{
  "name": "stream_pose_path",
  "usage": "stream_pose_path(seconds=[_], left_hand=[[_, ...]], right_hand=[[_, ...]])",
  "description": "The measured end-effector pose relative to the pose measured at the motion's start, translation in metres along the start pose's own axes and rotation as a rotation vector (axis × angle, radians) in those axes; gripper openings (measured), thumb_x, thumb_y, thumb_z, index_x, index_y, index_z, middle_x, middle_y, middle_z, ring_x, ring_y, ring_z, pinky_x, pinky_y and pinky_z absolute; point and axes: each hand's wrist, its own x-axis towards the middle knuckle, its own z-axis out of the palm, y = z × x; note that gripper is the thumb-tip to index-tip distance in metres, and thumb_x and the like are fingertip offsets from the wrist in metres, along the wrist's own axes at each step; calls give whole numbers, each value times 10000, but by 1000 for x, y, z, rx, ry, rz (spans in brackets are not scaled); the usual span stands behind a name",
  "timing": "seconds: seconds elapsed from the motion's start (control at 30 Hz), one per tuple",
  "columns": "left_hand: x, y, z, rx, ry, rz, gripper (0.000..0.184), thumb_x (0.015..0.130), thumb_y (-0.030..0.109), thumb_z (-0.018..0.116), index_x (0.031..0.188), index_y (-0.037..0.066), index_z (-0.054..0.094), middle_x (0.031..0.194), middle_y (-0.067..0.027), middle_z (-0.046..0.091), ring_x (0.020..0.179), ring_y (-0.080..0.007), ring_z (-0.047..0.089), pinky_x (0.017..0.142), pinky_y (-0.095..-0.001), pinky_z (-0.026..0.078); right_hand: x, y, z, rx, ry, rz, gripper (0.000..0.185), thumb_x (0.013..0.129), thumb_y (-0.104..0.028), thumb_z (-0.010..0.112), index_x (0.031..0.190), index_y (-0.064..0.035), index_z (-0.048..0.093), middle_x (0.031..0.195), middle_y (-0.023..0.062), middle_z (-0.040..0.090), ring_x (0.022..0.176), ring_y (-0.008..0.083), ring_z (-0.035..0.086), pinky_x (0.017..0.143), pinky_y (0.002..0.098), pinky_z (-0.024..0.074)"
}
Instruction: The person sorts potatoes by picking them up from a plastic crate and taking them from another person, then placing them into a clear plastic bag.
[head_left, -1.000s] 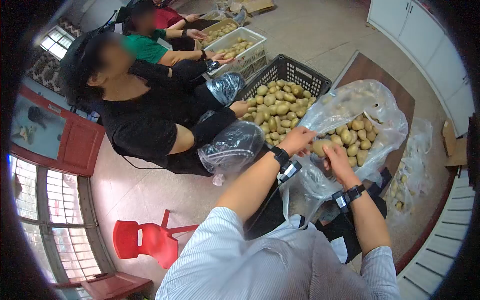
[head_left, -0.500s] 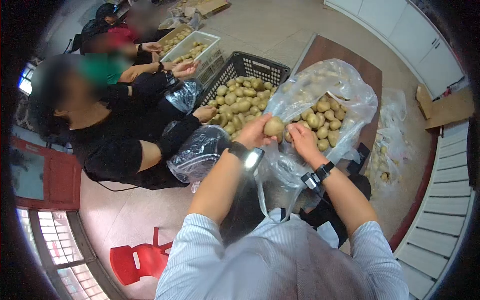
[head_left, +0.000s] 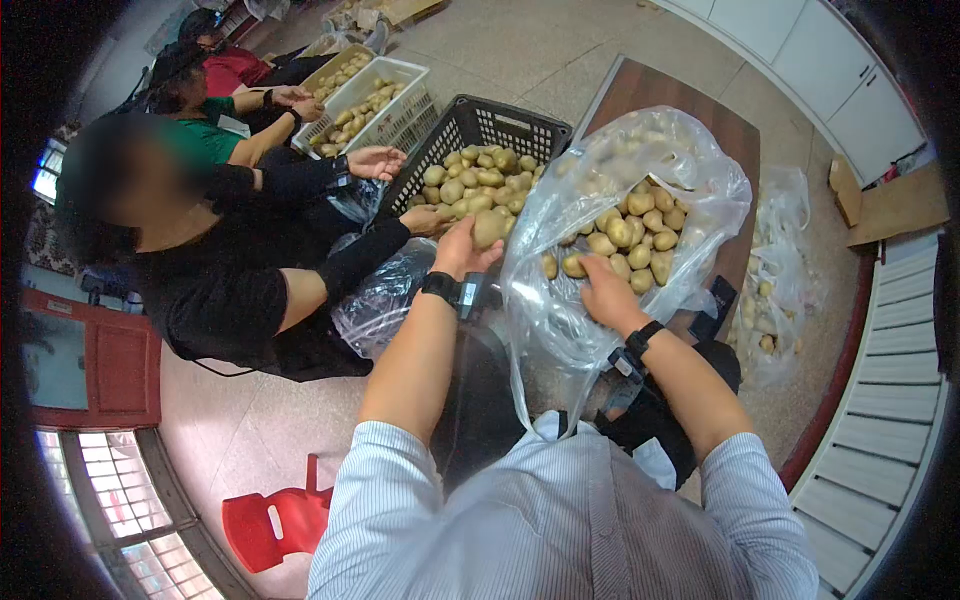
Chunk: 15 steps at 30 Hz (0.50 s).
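Observation:
My left hand (head_left: 462, 252) is closed round a potato (head_left: 489, 229), held over the near edge of the black crate (head_left: 515, 130), which has many potatoes in it. My right hand (head_left: 608, 295) is inside the mouth of a clear plastic bag (head_left: 545, 215). Its fingertips are pressed on a small yellowish potato (head_left: 573, 265) at the left edge of the bag's heap of potatoes (head_left: 640, 235). The undersides of its fingers are partly hidden. Close to my left hand, a co-worker's hand (head_left: 425, 219) reaches into the crate.
The bag rests on a brown tabletop (head_left: 640, 90). Co-workers sit along the left; the nearest wears black sleeves (head_left: 235, 310). A white crate (head_left: 415, 85) of potatoes stands beyond the black one. Another plastic bag (head_left: 780, 240) lies on the floor at right; a red chair (head_left: 270, 525) is behind left.
My left hand has moved left with its potato, away from the bag to the black crate. My right hand, earlier close beside it, now touches another potato in the bag.

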Motion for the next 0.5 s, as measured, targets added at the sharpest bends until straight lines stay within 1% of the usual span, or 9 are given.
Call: stream_pose_path(seconds=[0.03,0.13,0.2,0.23,0.3,0.33,0.4,0.43,0.5], left_hand=[[-2,2,1,1,0,1,380,967,275,455,1236,15,392,1156,-189,507,913,-351,590,670,-423,563],[-1,4,-2,-51,-6,6,377,969,265,451,1245,16,385,1191,-186,489,960,-350,575,697,-449,568],[-5,2,3,-48,29,116,368,971,253,446,1249,18,386,1205,-189,486,998,-352,563,708,-471,569],[-6,2,5,-47,27,118,368,971,253,446,1249,18,386,1205,-189,486,998,-352,563,708,-471,569],[-4,2,7,-50,42,133,356,974,246,440,1245,18,393,1214,-192,485,1005,-353,566,713,-472,571],[-4,3,6,-51,40,136,356,974,246,440,1245,18,393,1214,-192,485,1005,-353,566,713,-472,571],[-2,3,4,-9,62,151,346,970,223,435,1228,-3,396,1195,-192,497,999,-359,578,703,-459,576],[2,3,1,-9,61,154,346,970,223,435,1228,-3,396,1195,-192,497,999,-359,578,703,-459,576],[20,1,-14,0,19,210,339,959,212,437,1194,-30,399,1164,-208,508,933,-367,614,667,-431,582]], right_hand=[[1,-1,0,0,1,-1,477,778,-95,579,1236,-25,464,1294,204,467,1111,372,514,912,423,444],[5,-7,0,-59,-85,-42,519,774,-80,572,1275,-69,437,1337,206,426,1112,381,523,902,435,458],[9,-8,4,-92,-20,-120,393,794,-56,493,1184,-104,481,1326,213,430,952,400,593,802,483,497],[10,-7,5,-93,-17,-121,393,794,-56,493,1184,-104,481,1326,213,430,952,400,593,802,483,497],[12,-12,2,-148,-151,-21,546,759,-81,587,1284,-120,443,1320,216,414,1015,396,568,847,451,486],[13,-14,0,-150,-149,-23,546,759,-81,587,1284,-120,443,1320,216,414,1015,396,568,847,451,486],[11,-17,0,-176,-156,39,521,753,-85,598,1254,-129,462,1223,201,454,945,392,585,804,456,496],[10,-16,3,-178,-154,37,521,753,-85,598,1254,-129,462,1223,201,454,945,392,585,804,456,496],[6,-11,12,-243,-32,-28,351,827,-59,471,1168,-124,523,999,200,513,787,393,593,701,490,498]])
